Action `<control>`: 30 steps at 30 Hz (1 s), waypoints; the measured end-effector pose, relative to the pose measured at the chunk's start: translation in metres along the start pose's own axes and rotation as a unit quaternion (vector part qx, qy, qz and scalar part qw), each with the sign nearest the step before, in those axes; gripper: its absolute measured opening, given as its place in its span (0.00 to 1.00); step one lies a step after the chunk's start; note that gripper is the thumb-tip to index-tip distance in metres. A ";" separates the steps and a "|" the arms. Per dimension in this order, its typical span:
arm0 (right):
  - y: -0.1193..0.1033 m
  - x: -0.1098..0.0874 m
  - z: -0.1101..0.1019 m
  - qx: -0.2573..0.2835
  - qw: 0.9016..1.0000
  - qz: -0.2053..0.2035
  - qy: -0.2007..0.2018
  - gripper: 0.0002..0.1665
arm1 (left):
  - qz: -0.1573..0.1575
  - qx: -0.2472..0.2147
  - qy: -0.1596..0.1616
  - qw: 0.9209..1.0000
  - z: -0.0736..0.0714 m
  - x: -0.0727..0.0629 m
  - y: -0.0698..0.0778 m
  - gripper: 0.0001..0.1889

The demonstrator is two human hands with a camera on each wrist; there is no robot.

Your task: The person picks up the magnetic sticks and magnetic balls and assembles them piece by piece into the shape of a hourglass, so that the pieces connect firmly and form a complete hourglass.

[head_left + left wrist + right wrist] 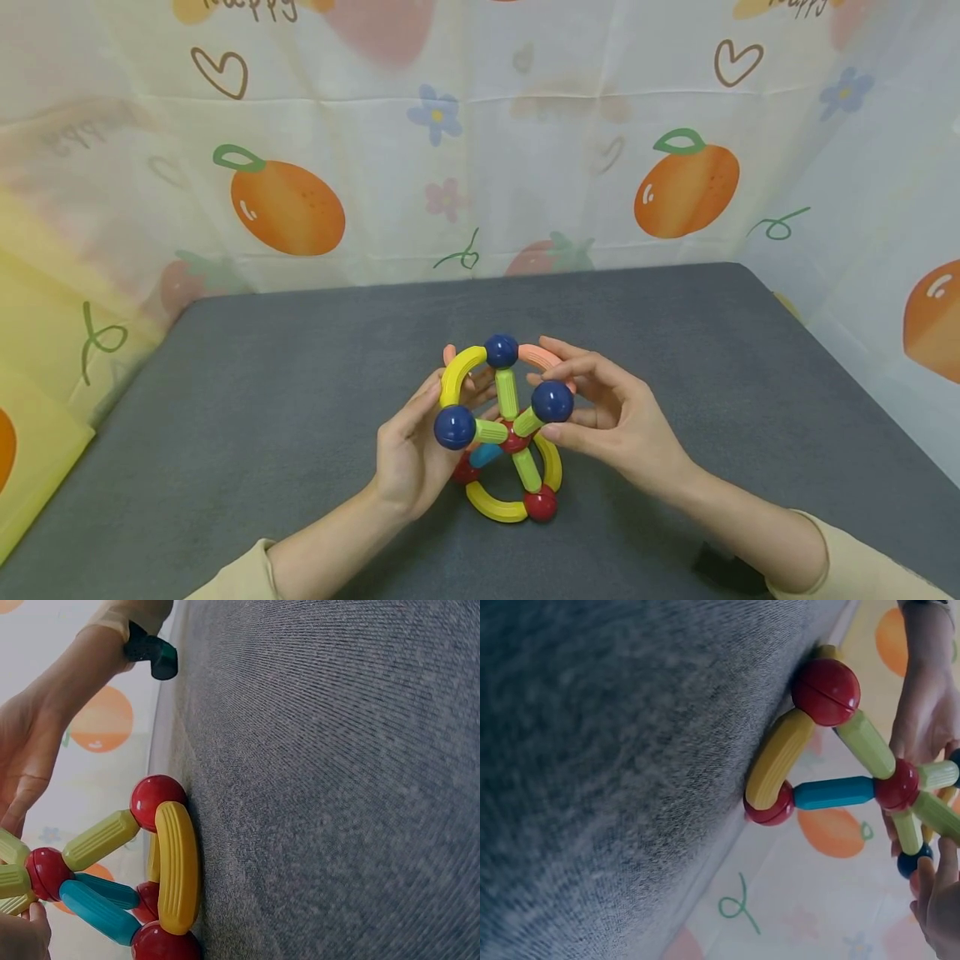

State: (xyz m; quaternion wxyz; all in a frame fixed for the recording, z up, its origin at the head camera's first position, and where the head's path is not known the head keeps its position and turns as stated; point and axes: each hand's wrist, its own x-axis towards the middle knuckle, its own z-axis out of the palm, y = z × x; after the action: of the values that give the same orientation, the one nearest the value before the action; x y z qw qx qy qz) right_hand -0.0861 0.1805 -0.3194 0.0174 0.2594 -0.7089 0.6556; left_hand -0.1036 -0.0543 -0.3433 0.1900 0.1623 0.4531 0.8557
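A ball-and-stick magnetic building toy [514,436] stands on the grey table, its yellow curved sticks [497,505] and red balls [541,504] forming the base. Green sticks fan from a central red ball up to three blue balls [501,351]. My left hand [420,450] holds its left side, thumb by the upper yellow curved stick [459,371], fingers behind. A pink tip [449,354] shows above that hand. With thumb and fingers my right hand [630,417] grips the right-hand blue ball [552,402], where a pink curved stick [537,357] meets it. Blue sticks [105,911] show lower down.
The grey cloth-covered table [300,367] spreads around the toy. Behind it and along both sides hangs a pale curtain [480,167] printed with fruit and hearts. A dark object [723,571] lies by the right forearm at the front.
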 end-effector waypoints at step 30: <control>0.006 0.001 -0.018 0.051 0.994 -0.018 -0.091 0.24 | 0.005 0.008 -0.009 1.000 -0.003 0.000 0.001 0.16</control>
State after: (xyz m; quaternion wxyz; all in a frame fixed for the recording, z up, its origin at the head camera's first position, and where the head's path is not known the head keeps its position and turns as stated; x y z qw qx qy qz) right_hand -0.0955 0.1972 -0.3221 -0.0490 0.3312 -0.6683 0.6643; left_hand -0.1048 -0.0570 -0.3444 0.1886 0.1740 0.4569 0.8517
